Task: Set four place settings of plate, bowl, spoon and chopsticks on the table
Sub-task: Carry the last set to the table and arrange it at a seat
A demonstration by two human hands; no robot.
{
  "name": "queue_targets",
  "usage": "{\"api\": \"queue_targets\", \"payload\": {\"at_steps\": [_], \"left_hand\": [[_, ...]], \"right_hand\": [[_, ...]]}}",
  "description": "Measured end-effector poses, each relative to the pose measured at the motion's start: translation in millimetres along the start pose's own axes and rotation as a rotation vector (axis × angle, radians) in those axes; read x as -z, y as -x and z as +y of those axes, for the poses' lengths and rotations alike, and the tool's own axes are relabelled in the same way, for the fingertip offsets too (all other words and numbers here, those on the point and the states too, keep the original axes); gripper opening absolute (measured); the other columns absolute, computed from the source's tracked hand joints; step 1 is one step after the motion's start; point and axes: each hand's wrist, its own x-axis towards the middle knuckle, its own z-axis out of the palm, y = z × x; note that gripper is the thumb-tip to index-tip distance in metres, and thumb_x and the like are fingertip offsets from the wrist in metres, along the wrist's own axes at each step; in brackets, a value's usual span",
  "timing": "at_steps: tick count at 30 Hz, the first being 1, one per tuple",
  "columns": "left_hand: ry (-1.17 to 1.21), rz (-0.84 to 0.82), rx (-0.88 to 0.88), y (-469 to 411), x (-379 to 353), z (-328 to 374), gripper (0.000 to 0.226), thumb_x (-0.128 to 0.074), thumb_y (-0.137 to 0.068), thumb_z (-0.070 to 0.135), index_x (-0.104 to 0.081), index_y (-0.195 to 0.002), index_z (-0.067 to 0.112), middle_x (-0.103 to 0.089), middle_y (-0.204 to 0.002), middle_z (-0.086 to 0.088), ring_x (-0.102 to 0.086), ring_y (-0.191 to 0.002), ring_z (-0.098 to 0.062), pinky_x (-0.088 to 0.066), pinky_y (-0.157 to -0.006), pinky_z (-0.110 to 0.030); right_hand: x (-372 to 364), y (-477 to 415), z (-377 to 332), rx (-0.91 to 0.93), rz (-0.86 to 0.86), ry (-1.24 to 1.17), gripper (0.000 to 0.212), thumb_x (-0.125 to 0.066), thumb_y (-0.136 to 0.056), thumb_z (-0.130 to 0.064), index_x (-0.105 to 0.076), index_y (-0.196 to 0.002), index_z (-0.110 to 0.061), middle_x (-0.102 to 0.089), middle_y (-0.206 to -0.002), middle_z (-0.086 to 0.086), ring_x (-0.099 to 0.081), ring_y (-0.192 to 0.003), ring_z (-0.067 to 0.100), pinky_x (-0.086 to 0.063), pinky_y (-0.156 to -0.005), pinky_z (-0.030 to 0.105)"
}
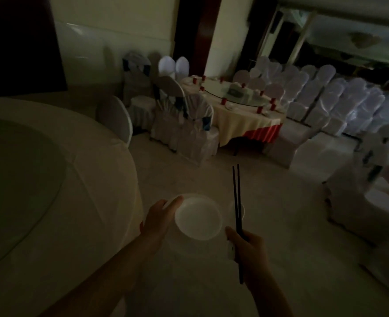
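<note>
You're carrying a setting; your left grip (161, 217) clamps the bowl (198, 219), right grip (251, 252) the chopsticks (236, 197); next reach left to the surface (79, 191).

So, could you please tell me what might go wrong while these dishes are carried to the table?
1. The left hand grips the bowl, stacked on a plate, at one edge only, so the stack could tip.
2. The right hand holds chopsticks and a white spoon together; one may slip out.
3. The room is dim, so the table edge is hard to judge.
</note>
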Motion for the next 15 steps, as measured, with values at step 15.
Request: {"api": "queue_targets", "payload": {"at_steps": [15], "left_hand": [[0.224, 0.314, 0.03, -272, -64, 100, 0.043, -0.061, -0.083, 0.06, -0.073, -0.096, 0.021, -0.075, -0.094, -0.001, -0.071, -0.085, -0.021, -0.055, -0.068, -0.032]], "right_hand": [[-91, -368, -109, 0.079, -0.403, 0.034, 0.027, -0.075, -0.084, -0.031, -0.074, -0.066, -0.012, -0.057, -0.055, 0.007, -0.053, -0.049, 0.02, -0.043, -0.049, 0.032]]}}
